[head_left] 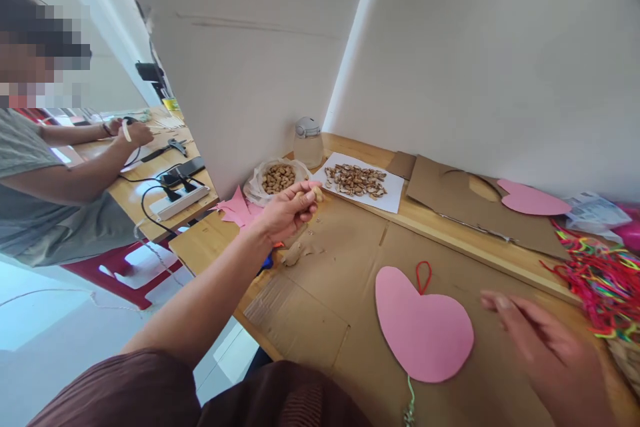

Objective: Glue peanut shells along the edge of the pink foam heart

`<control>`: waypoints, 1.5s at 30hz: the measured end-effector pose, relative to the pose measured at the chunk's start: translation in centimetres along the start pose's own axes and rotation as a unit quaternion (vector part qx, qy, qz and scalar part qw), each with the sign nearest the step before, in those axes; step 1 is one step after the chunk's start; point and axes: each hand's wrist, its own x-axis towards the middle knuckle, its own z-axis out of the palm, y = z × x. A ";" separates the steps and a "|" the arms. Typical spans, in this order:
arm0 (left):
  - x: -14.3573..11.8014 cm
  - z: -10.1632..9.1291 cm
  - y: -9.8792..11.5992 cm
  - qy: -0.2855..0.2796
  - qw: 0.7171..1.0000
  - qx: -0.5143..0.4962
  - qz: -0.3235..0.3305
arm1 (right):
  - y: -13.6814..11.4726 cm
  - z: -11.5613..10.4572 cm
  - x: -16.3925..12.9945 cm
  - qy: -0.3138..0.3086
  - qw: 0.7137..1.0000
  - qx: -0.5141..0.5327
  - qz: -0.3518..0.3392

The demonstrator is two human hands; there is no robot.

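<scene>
- Pink paper heart (423, 330) lies on cardboard; my right hand (545, 353), open and flat, hovers beside it.
- My left hand (290, 210) pinches a peanut (317, 193); I should grip it gently, so the shell does not crack.

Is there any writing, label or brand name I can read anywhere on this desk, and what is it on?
None can be read.
The crumpled printed wrapper at the far right shows marks, but they are too small and blurred to read.
The pink heart, the cardboard sheet, the white paper under the shells and the small jar show no lettering.
The left hand holds a peanut, which bears no marking.
</scene>
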 end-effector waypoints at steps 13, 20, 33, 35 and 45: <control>-10.9 3.0 -5.0 0.003 0.990 -0.068 -0.120 | -17.7 11.8 -2.9 -0.280 0.921 0.200 -0.181; -13.6 2.5 -6.4 0.052 0.983 -0.095 -0.148 | -16.0 13.7 -4.6 -0.310 0.901 0.242 -0.183; -5.3 4.6 -8.5 0.029 0.980 0.190 -0.053 | -12.6 12.1 -2.5 -0.209 0.916 0.342 0.013; -2.4 4.6 -9.3 0.017 0.918 0.397 0.003 | -11.8 11.7 -2.0 -0.193 0.915 0.352 0.045; 2.8 6.3 -12.0 -0.010 0.803 0.589 0.090 | -8.2 11.3 -0.1 -0.104 0.924 0.363 0.063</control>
